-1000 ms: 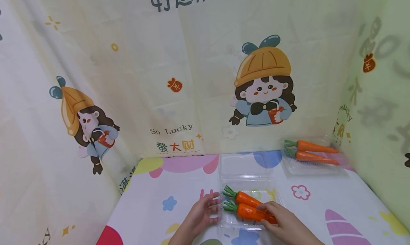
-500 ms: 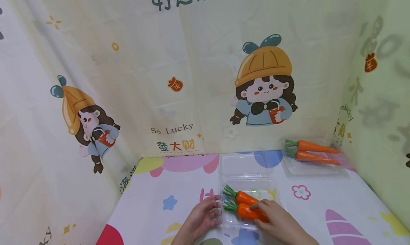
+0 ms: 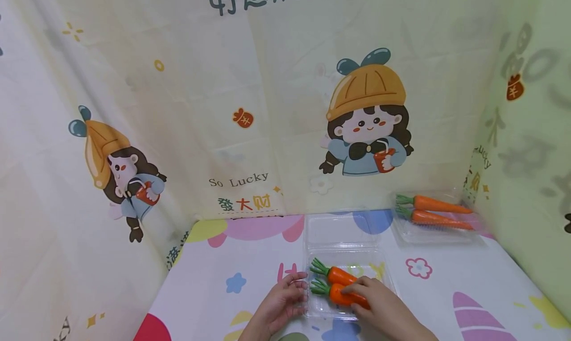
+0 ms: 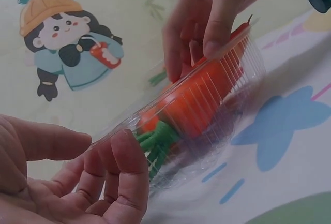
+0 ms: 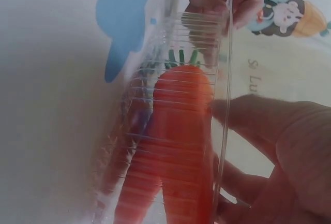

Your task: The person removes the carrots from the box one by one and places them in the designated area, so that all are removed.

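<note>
A clear plastic box (image 3: 327,310) lies on the table with its lid (image 3: 341,231) folded back. Two orange carrots with green tops are in it: the far carrot (image 3: 341,275) and the near carrot (image 3: 337,294). My right hand (image 3: 379,301) grips the near carrot by its thicker part, covering its tip end. In the right wrist view the carrot (image 5: 181,105) shows through the ribbed wall. My left hand (image 3: 282,304) holds the left side of the box, fingers curled against the outer wall and thumb (image 4: 67,144) at the rim in the left wrist view.
Another clear box (image 3: 410,237) with two longer carrots (image 3: 441,204) stands at the back right, against the cloth wall. A printed cloth (image 3: 250,261) covers the table. Printed curtains (image 3: 200,108) enclose the back and sides.
My right hand has slid left along the near carrot, toward its green top. My left hand stays at the box's left side, almost unmoved.
</note>
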A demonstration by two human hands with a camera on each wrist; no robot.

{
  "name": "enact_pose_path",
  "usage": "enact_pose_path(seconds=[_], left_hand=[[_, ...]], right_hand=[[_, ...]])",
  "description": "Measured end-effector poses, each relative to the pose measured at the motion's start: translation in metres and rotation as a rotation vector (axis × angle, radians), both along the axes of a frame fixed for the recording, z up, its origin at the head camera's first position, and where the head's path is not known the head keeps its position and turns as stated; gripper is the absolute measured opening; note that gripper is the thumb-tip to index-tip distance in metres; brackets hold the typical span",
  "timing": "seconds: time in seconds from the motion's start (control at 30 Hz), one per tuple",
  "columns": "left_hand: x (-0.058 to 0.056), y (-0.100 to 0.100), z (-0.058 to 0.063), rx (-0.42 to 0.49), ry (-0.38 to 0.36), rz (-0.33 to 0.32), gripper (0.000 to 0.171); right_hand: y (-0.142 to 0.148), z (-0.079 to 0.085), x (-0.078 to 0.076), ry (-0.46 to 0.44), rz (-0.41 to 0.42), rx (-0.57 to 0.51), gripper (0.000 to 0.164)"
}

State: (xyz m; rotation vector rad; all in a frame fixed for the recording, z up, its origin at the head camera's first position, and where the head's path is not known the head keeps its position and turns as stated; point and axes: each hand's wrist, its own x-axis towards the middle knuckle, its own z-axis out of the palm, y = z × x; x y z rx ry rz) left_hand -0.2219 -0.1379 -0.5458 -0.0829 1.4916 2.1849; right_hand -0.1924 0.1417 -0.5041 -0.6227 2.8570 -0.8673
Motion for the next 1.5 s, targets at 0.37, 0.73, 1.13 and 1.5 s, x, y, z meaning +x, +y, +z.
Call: enact_pose_path(seconds=[0.37,0.73,1.13,1.5], left_hand=[[0.000,0.001,0.002,0.003,-0.001,-0.005,0.048],[0.001,0.003,0.004,-0.037,0.001,0.013,0.050],[0.001,0.005,0.003,-0.055,0.023,0.021,0.050],[0.001,0.007,0.003,-0.076,0.020,0.036,0.049]], right_hand=[[-0.001,-0.005,-0.004,0.081,-0.004,0.052,0.029],[0.002,-0.008,-0.006,0.124,0.052,0.005,0.033],[-0.007,-0.002,-0.012,-0.045,-0.014,-0.020,0.032],[-0.023,-0.004,-0.015,0.013,-0.076,0.035,0.042]])
